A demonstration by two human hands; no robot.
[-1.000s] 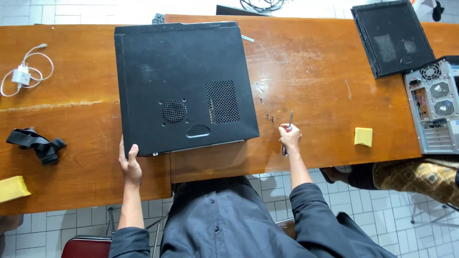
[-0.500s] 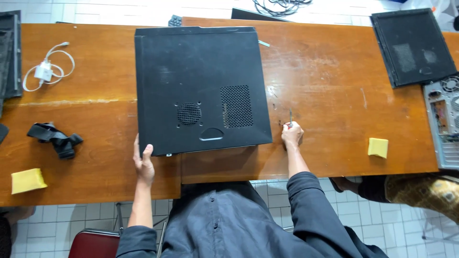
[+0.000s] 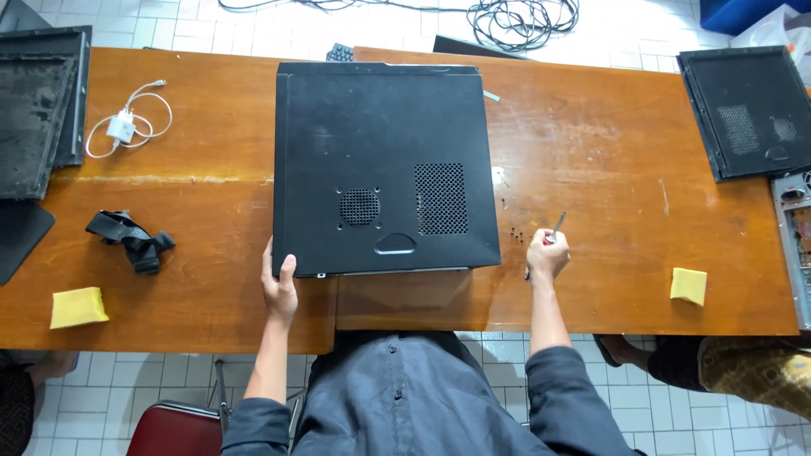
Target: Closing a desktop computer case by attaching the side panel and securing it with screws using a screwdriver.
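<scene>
A black computer case (image 3: 380, 160) lies flat on the wooden table (image 3: 608, 152), its vented side panel facing up. My left hand (image 3: 279, 287) grips the case's near left corner, thumb on top. To the right of the case my right hand (image 3: 547, 253) rests on the table, closed around a screwdriver (image 3: 557, 225) whose metal tip points away from me. A few small dark screws (image 3: 516, 234) lie on the wood between the case and that hand.
A white charger with cable (image 3: 125, 127), a black strap (image 3: 131, 239) and a yellow sponge (image 3: 78, 306) lie at left, beside dusty black panels (image 3: 34, 118). At right are another yellow sponge (image 3: 689, 285), a black side panel (image 3: 748, 110) and an open computer (image 3: 794, 245). Cables (image 3: 515, 15) lie on the floor.
The view has shifted, so the case and table now sit further right in frame. Both hands keep their places on the case corner and the screwdriver.
</scene>
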